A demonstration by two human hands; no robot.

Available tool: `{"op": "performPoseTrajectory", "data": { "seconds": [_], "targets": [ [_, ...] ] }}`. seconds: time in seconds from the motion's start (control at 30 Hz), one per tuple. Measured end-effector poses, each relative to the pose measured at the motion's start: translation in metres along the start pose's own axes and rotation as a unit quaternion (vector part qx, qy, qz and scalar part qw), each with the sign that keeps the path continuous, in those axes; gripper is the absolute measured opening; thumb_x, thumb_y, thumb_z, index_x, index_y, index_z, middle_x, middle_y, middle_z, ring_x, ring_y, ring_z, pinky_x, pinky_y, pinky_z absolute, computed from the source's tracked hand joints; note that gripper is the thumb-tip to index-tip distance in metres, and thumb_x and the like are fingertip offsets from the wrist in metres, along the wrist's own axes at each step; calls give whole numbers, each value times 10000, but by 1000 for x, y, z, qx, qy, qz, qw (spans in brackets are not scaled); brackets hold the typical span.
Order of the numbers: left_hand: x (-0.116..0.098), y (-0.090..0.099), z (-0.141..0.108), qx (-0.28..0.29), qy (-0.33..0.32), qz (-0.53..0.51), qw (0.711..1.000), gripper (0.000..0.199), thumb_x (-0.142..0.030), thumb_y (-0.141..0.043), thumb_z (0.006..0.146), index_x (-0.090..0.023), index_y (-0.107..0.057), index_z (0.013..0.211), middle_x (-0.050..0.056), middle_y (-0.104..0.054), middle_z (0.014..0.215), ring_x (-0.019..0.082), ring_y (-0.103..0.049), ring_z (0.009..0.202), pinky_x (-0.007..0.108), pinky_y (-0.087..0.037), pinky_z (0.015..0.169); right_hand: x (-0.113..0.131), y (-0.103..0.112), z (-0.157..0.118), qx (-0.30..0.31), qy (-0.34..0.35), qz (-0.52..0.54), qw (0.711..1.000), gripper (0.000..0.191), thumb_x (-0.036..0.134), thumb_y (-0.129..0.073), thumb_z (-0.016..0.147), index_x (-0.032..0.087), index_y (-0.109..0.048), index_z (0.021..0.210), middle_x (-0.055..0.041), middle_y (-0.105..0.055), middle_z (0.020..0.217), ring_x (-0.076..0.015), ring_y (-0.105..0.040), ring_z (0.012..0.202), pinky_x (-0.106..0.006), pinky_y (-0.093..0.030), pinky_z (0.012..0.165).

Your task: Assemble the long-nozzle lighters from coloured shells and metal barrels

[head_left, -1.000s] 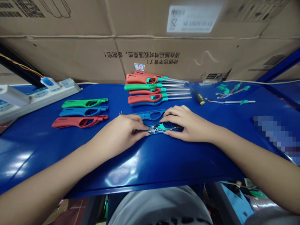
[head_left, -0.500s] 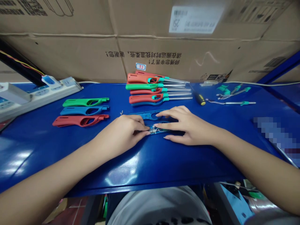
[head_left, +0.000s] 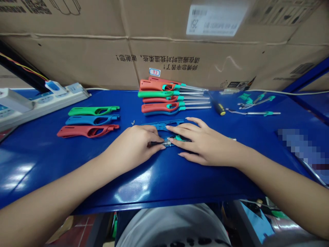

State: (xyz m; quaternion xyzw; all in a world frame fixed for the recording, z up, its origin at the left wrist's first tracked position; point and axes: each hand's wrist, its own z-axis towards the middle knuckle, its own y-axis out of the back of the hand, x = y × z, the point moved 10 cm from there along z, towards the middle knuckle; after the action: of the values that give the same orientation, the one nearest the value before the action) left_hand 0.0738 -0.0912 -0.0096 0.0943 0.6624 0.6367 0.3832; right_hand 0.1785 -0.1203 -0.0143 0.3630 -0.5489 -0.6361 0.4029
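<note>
My left hand (head_left: 137, 144) pinches the left part of a lighter inner assembly (head_left: 168, 142), which lies in a blue shell half partly hidden by my hands. My right hand (head_left: 205, 142) rests over the right part of that assembly, fingers spread, the index and middle fingertips on or near a green piece. A metal tip pokes out to the right from beneath my right hand. Just behind, another blue shell half (head_left: 160, 126) lies on the blue table (head_left: 102, 185).
Green, blue and red handles (head_left: 89, 131) lie at the left, near a white power strip (head_left: 46, 103). Several assembled lighters (head_left: 159, 108) are stacked at the back. A screwdriver (head_left: 219, 109) and loose metal tubes (head_left: 262, 113) lie to the right. A cardboard box (head_left: 89, 61) stands behind.
My right hand has shifted slightly, its fingers spreading further over the assembly. The green piece and the metal tip at the right now show. My left hand has hardly moved.
</note>
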Motion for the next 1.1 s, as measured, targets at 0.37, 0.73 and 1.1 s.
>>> {"op": "performPoseTrajectory", "data": {
  "seconds": [0.37, 0.73, 1.1],
  "targets": [
    [-2, -2, -1, 3, -4, 10, 1000, 151, -263, -681, 937, -216, -804, 1010, 35, -721, 917, 198, -700, 824, 319, -539, 794, 2, 5, -1, -13, -1, 20, 1000, 427, 293, -516, 1010, 133, -586, 1399, -187, -464, 1561, -323, -509, 1373, -619, -315, 1156],
    [-15, 3, -3, -38, -65, 65, 995, 281, -295, -674, 920, -169, -670, 1170, 76, -688, 1132, 276, -624, 1090, 429, -541, 948, -73, 22, -33, 20, -150, 219, 964, 198, 344, -646, 917, 188, -724, 1011, -57, -715, 941, -179, -629, 771, -308, -497, 693],
    [-18, -15, -2, -22, -96, 1, 995, 246, -200, -547, 1009, -186, -609, 1247, 72, -690, 1188, 224, -645, 1097, 397, -538, 976, -66, 2, -30, 62, -161, 202, 964, 105, 143, -657, 888, 197, -689, 803, -37, -705, 829, -187, -649, 771, -306, -463, 687]
  ]
}}
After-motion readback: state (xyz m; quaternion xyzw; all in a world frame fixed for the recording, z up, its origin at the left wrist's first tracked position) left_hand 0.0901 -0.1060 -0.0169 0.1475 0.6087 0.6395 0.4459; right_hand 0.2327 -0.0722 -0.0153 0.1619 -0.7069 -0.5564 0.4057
